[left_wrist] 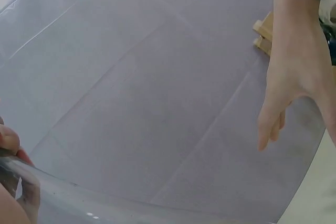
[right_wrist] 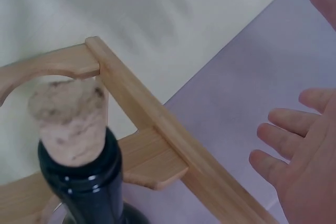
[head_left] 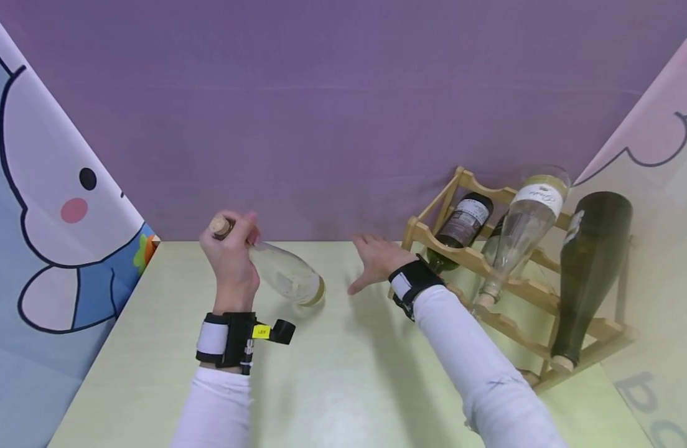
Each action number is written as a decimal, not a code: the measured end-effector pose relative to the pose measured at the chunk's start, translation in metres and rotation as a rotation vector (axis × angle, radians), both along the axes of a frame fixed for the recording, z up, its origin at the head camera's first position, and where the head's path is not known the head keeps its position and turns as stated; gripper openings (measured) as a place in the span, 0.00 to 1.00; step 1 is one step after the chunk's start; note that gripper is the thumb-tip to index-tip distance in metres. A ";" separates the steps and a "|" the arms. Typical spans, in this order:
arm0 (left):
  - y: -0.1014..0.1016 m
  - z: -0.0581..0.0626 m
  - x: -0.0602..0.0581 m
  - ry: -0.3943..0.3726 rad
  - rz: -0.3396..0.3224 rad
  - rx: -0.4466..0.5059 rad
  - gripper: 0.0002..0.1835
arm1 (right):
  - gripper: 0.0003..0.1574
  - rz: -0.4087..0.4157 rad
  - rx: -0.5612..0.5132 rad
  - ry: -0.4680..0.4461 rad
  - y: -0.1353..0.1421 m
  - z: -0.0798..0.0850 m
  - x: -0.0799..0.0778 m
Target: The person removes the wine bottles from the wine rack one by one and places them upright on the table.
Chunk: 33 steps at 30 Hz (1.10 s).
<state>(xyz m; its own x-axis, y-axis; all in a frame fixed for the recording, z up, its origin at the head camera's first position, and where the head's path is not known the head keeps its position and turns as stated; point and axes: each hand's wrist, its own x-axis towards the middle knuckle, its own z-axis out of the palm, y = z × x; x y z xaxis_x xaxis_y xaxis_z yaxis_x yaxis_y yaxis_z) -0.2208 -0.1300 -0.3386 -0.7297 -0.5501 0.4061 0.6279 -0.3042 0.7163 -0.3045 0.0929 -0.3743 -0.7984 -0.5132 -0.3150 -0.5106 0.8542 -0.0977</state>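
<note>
My left hand [head_left: 229,264] grips a clear glass bottle [head_left: 284,272] by the neck, its cork [head_left: 221,225] poking out above the fist. The bottle leans with its base toward the right, over the table; whether the base touches cannot be told. In the left wrist view, only part of that bottle [left_wrist: 121,208] shows along the bottom. My right hand [head_left: 379,257] holds nothing, its fingers spread and thumb apart, just left of a wooden wine rack [head_left: 461,254]. In the right wrist view, a dark bottle neck [right_wrist: 92,192] with a cork [right_wrist: 73,124] sits near that hand [right_wrist: 310,156].
The rack holds a dark labelled bottle [head_left: 463,221], a clear bottle with a white label [head_left: 528,218] and a large dark green bottle [head_left: 592,261], necks toward me. A purple backdrop [head_left: 332,124] rises behind the pale table [head_left: 321,386]; a cartoon panel [head_left: 63,186] stands left.
</note>
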 end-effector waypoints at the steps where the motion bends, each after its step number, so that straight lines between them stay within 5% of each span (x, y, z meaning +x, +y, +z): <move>1: 0.000 0.001 0.000 -0.005 0.005 -0.003 0.20 | 0.76 -0.006 0.006 -0.001 0.001 0.000 0.000; 9: -0.007 0.004 0.001 -0.003 0.002 0.030 0.21 | 0.73 -0.025 0.013 0.002 0.005 -0.001 -0.001; 16: -0.010 0.004 0.001 -0.026 0.018 0.000 0.21 | 0.65 0.004 0.110 0.092 0.007 -0.003 -0.003; 27: -0.017 0.007 0.002 -0.036 0.049 -0.066 0.20 | 0.22 0.146 0.339 0.330 0.010 -0.007 -0.001; 33: -0.022 0.009 0.004 -0.058 0.054 -0.099 0.20 | 0.17 0.143 0.371 0.337 0.011 -0.011 -0.003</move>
